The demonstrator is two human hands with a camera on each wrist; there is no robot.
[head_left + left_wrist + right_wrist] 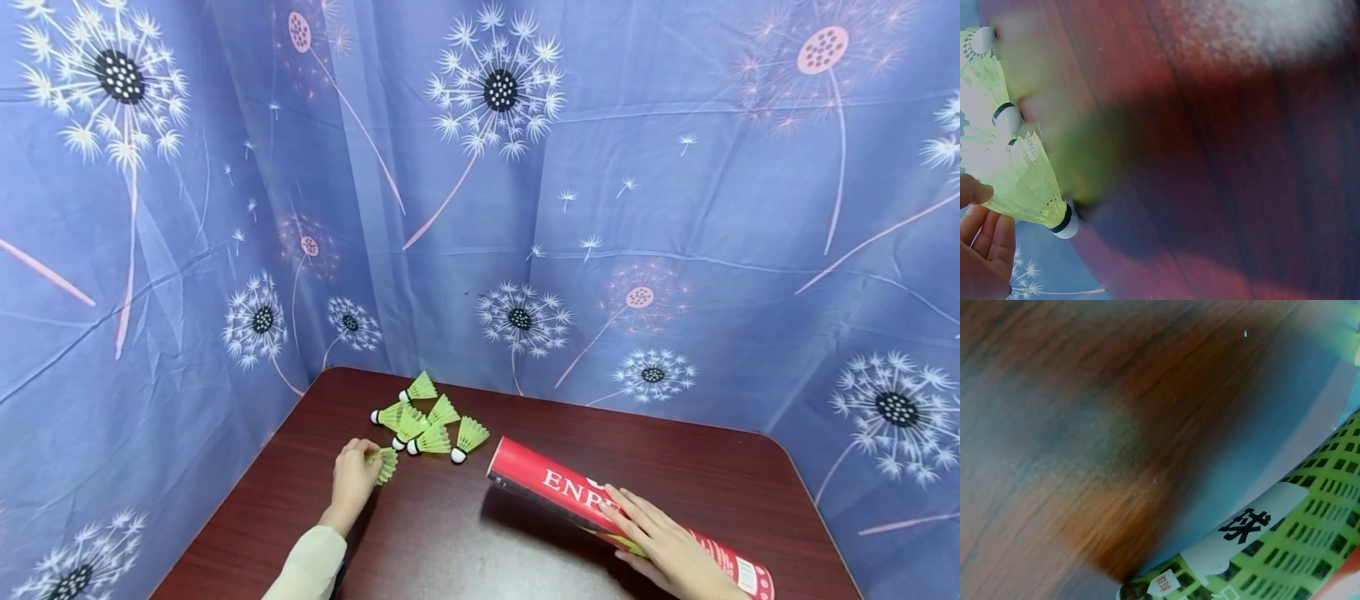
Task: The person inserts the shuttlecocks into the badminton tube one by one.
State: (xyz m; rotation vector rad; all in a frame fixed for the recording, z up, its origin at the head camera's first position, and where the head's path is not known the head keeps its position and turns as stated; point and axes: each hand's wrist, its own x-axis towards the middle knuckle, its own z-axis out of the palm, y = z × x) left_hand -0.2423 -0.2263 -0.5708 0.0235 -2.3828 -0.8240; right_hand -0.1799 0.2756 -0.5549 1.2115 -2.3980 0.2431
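The left hand [354, 479] pinches one yellow-green shuttlecock [386, 467] by its skirt, at the left of the dark red wood-grained table [427, 533]. In the left wrist view the thumb [974, 190] meets the skirt on one side, with fingers curled near it, and the white cork [1067, 226] with its black band points away from the wide rim. From the head view that cork is hidden by the hand; the skirt opens rightward, toward the tube.

The right hand [660, 542] lies over the red shuttlecock tube [540, 475], holding it with the thumb on the near side and the fingers across the top. The tube's long axis runs slantwise, its left end farther from the person and facing the shuttlecocks, its barcode [747, 575] end near at the right. Whether the left end is open cannot be told.

The held shuttlecock lies well apart from that left end, across bare table and nearer the left hand's side. Six loose shuttlecocks [431, 441] lie beyond the left hand, several overlapping; the rightmost sits just beside the tube's left end.
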